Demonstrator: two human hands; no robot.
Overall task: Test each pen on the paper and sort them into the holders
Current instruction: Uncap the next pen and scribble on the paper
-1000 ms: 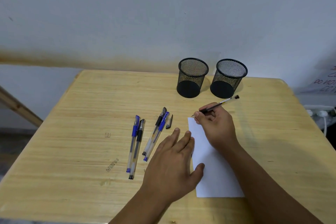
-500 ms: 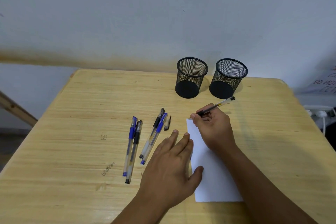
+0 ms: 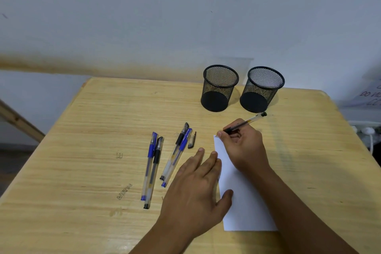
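- A wooden table (image 3: 82,171) fills the lower part of the view, seen from above, with a pale wall behind it.
- The right hand (image 3: 243,146) is closed around a black pen (image 3: 245,122) in a writing grip. The pen's tip points at the far left corner of a white sheet of paper (image 3: 245,208), and its back end angles up and to the right.
- The left hand (image 3: 198,194) lies flat and open, palm down. Its thumb and fingertips rest on the paper's left edge, while the rest of the hand lies on the table.
- To the left of the paper lie four capped pens. Nearest the hands are a black pen (image 3: 175,150) and a blue pen (image 3: 179,154), touching side by side.
- Farther left lie another blue pen (image 3: 149,165) and another black pen (image 3: 154,171), also side by side.
- A loose black pen cap (image 3: 192,140) lies between the nearer pair and the paper.
- Two black mesh holders stand upright near the table's far edge: the left holder (image 3: 219,88) and the right holder (image 3: 261,89), just beside each other. No pens show inside either one.
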